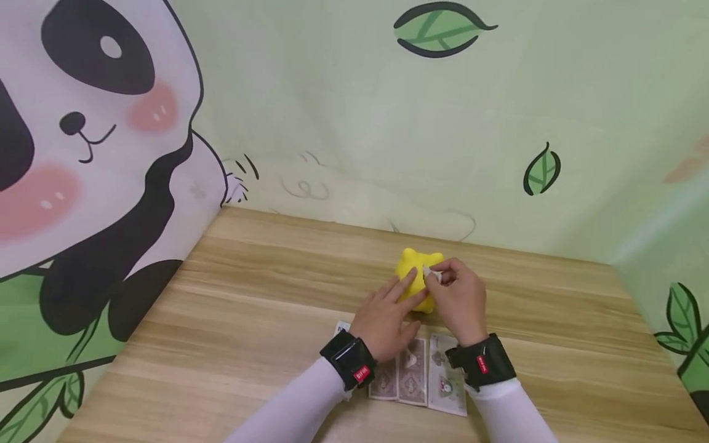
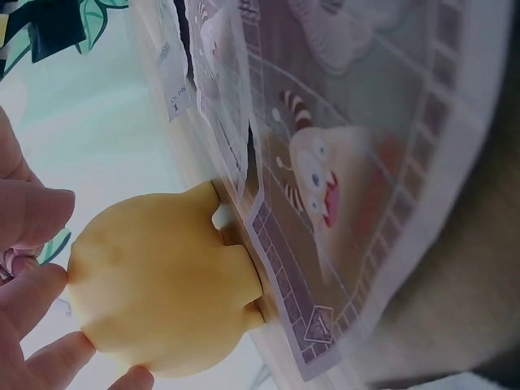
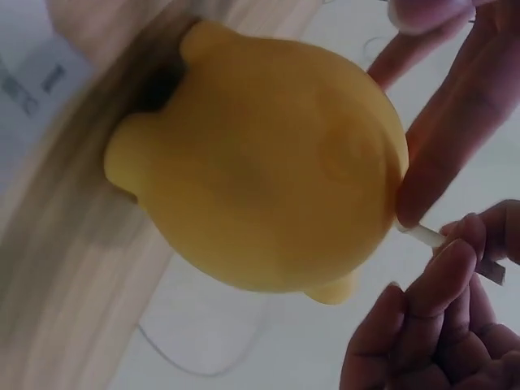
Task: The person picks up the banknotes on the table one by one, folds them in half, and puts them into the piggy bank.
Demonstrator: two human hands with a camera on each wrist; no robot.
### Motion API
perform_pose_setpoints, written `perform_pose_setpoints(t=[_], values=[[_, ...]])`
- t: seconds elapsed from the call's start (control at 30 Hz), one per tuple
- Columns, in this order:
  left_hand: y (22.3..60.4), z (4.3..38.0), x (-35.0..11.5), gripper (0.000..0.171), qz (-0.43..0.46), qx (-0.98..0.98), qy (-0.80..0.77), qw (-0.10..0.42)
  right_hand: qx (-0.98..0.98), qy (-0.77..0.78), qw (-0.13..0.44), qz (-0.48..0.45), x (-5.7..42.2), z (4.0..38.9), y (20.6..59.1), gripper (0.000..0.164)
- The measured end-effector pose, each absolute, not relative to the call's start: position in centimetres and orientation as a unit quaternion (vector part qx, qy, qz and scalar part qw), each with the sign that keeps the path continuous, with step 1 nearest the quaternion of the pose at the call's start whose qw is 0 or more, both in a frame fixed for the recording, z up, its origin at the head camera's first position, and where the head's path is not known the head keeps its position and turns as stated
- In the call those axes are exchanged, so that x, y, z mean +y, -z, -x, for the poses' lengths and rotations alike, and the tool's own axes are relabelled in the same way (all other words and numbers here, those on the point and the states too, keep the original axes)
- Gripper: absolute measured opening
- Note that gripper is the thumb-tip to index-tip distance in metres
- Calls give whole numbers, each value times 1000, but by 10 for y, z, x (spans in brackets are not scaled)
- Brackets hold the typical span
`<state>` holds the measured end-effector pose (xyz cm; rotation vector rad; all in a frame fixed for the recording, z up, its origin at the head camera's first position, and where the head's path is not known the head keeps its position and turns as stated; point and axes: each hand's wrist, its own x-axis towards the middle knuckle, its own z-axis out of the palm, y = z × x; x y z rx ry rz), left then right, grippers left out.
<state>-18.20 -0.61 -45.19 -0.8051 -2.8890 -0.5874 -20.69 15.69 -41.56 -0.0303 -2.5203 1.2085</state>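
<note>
A round yellow piggy bank (image 1: 407,280) stands on the wooden table, its stubby feet and small ears showing. My left hand (image 1: 382,320) rests its outstretched fingertips on the top of it; the left wrist view shows those fingers (image 2: 36,301) against the yellow surface. Between thumb and fingers my right hand (image 1: 462,301) pinches a small, narrow piece of folded pale paper (image 3: 425,236). One end of the paper meets the piggy bank's top, right beside a left fingertip. The slot itself is hidden.
Several play banknotes with cartoon prints lie in front of the piggy bank, among them a brownish note (image 1: 412,381) and a paler note (image 1: 447,384). Another note (image 1: 341,327) peeks out by the left wrist. A panda-printed wall (image 1: 332,123) borders the wooden table (image 1: 249,295) behind.
</note>
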Motion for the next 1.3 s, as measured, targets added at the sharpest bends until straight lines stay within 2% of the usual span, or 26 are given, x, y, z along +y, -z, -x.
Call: perform_pose_setpoints(t=[0.23, 0.47, 0.57, 0.77, 1.03, 1.3], values=[[452, 182, -6, 58, 262, -946, 185, 47, -921, -367, 131, -11, 154, 216, 411, 20], [453, 180, -4, 60, 265, -944, 195, 31, -911, -406, 56, -32, 164, 218, 412, 38], [451, 180, -4, 63, 264, -944, 194, 32, -901, -430, 39, -46, 173, 218, 414, 38], [450, 180, -6, 64, 260, -947, 187, 33, -889, -448, 64, -67, 181, 219, 420, 27], [450, 180, -6, 62, 263, -946, 186, 36, -859, -499, 108, -26, 173, 223, 431, 16], [453, 181, -5, 61, 263, -945, 189, 38, -834, -541, 112, -5, 171, 224, 435, 13]])
